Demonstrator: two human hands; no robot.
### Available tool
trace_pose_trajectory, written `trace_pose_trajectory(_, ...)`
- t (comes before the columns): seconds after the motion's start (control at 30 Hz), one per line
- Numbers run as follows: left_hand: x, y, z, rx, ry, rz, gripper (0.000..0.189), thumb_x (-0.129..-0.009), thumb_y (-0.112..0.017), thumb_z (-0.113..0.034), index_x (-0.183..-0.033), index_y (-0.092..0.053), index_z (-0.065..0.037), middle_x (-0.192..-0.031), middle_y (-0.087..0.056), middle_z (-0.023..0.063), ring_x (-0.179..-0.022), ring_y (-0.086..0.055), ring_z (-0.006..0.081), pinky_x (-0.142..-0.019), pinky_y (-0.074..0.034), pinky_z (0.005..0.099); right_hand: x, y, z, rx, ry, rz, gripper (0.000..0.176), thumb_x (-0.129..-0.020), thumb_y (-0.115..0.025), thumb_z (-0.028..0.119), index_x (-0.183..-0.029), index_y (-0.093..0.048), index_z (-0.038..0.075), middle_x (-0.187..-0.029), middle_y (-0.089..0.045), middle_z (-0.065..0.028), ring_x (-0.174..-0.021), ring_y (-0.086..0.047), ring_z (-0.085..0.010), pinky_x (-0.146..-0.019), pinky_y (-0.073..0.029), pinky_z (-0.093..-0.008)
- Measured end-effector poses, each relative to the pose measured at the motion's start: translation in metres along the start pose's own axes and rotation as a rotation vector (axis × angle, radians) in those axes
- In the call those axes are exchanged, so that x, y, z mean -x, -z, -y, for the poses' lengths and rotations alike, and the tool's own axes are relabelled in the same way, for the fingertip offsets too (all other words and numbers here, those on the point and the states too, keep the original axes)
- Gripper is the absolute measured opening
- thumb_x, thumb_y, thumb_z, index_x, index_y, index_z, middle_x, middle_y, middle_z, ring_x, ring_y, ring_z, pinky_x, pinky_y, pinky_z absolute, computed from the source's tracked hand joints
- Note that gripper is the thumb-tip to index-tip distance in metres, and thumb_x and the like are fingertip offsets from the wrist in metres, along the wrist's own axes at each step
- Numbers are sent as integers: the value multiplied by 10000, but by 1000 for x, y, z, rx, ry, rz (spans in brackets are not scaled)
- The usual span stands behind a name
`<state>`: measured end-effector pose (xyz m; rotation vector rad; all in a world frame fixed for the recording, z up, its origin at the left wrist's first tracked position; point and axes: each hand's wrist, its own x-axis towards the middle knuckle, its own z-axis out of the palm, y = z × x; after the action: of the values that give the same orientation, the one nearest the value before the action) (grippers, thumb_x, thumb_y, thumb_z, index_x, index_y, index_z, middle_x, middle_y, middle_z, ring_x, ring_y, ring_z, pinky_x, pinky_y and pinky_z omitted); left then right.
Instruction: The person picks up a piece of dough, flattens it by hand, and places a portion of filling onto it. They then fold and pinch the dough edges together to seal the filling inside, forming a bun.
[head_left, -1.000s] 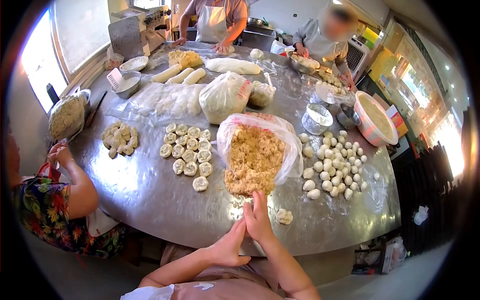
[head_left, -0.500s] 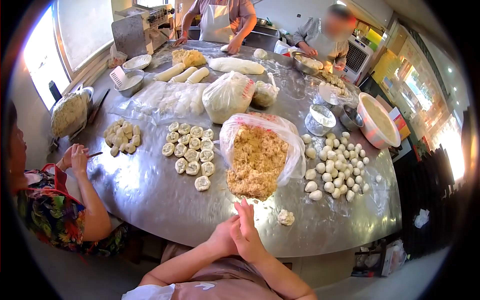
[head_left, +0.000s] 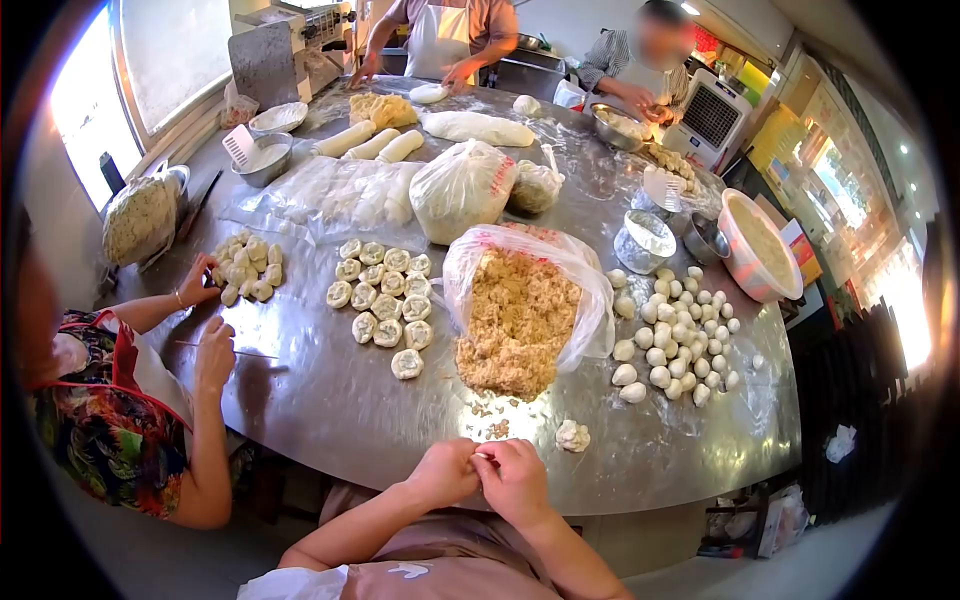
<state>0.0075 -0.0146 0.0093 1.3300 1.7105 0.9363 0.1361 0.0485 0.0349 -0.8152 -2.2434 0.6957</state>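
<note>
My left hand (head_left: pixel 447 472) and my right hand (head_left: pixel 512 480) meet at the front edge of the metal table, fingers closed together. A small pale bit, perhaps dough, shows between the fingertips; most of it is hidden. Just beyond them are brown crumbs (head_left: pixel 497 429) and a crumbly tan filling (head_left: pixel 515 320) in an open plastic bag (head_left: pixel 590 300). One rough dough ball (head_left: pixel 572 436) lies to the right of my hands. Round flattened dough pieces (head_left: pixel 388 332) sit in rows at the left, and many smooth white balls (head_left: pixel 675 330) lie at the right.
At the left, a co-worker's hand (head_left: pixel 198 280) touches small dough pieces (head_left: pixel 245 268). Two people stand across the metal table (head_left: pixel 340 430). Farther back are dough rolls (head_left: pixel 400 147), a filled bag (head_left: pixel 460 190), a flour bowl (head_left: pixel 643 240) and a pink basin (head_left: pixel 757 245).
My hands have lowered toward me, and their raised fingers have curled in. The left co-worker's hands have parted, one reaching to the dough pieces. Crumbs beyond my hands are now uncovered.
</note>
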Motion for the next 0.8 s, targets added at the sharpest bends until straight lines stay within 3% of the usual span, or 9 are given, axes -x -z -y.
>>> trace_pose_trajectory(0.07,4,5,-7,17,141,224,154,-826,-660,-178,-848,-650,-26,-772,-669,96,-693,-620,183,-629,-494,327,6,3,-14,62,-31,-66,80,-793,-698,93,-834,-638,60,-777,-630,-95,-713,-604,-275,-605,-488,-363)
trace_pose_trajectory(0.17,17,3,-15,368,75,599,223,-910,-627,-234,-845,-668,-25,-759,-675,41,-699,-583,104,-647,-481,278,9,23,-55,155,-240,-253,46,-831,-659,86,-851,-631,55,-780,-625,-110,-688,-603,-280,-592,-483,-365)
trace_pose_trajectory(0.2,20,-4,-8,453,-10,637,223,-970,-547,-214,-937,-674,-33,-851,-676,24,-787,-612,116,-705,-493,266,8,34,-67,171,-329,-328,39,-848,-640,83,-869,-630,52,-791,-624,-117,-679,-603,-283,-597,-483,-367)
trace_pose_trajectory(0.3,19,-3,-25,1030,246,371,190,-975,-522,-156,-1064,-651,-49,-991,-662,69,-897,-621,145,-768,-509,281,18,46,-92,345,-239,-409,55,-864,-612,70,-909,-629,45,-809,-625,-124,-709,-605,-300,-629,-490,-382)
trace_pose_trajectory(0.43,1,-2,8,1054,220,339,204,-983,-516,-190,-1054,-620,-29,-1077,-632,75,-944,-606,151,-775,-521,309,51,20,-123,584,-128,-284,226,-880,-551,71,-1090,-597,-3,-1047,-627,-182,-963,-594,-368,-815,-495,-407)
trace_pose_trajectory(0.47,1,-3,8,1118,235,329,298,-1000,-482,-267,-880,-614,-29,-918,-635,75,-855,-611,167,-700,-513,308,55,19,-123,565,-138,-236,292,-883,-533,77,-1151,-564,-35,-1141,-599,-209,-1058,-563,-391,-891,-479,-414)
trace_pose_trajectory(0.57,1,-9,16,1264,169,365,466,-1009,-431,-367,-668,-507,-59,-726,-567,75,-741,-593,206,-608,-482,318,52,25,-124,565,-76,-203,308,-885,-534,102,-1159,-557,-38,-1138,-597,-215,-1053,-566,-392,-895,-473,-431)
trace_pose_trajectory(0.77,-4,2,1,1285,350,-86,617,-972,-370,-531,-530,-355,-101,-588,-445,69,-588,-530,246,-484,-428,377,21,35,-42,345,-187,-235,354,-903,-534,142,-1229,-532,4,-1177,-582,-223,-1081,-561,-383,-909,-465,-420)
trace_pose_trajectory(0.8,-9,2,11,1311,353,-142,605,-972,-361,-533,-547,-370,-102,-603,-461,69,-641,-544,259,-612,-479,406,19,29,-35,236,-178,-154,370,-894,-559,155,-1233,-530,11,-1199,-566,-229,-1075,-562,-390,-910,-467,-417)
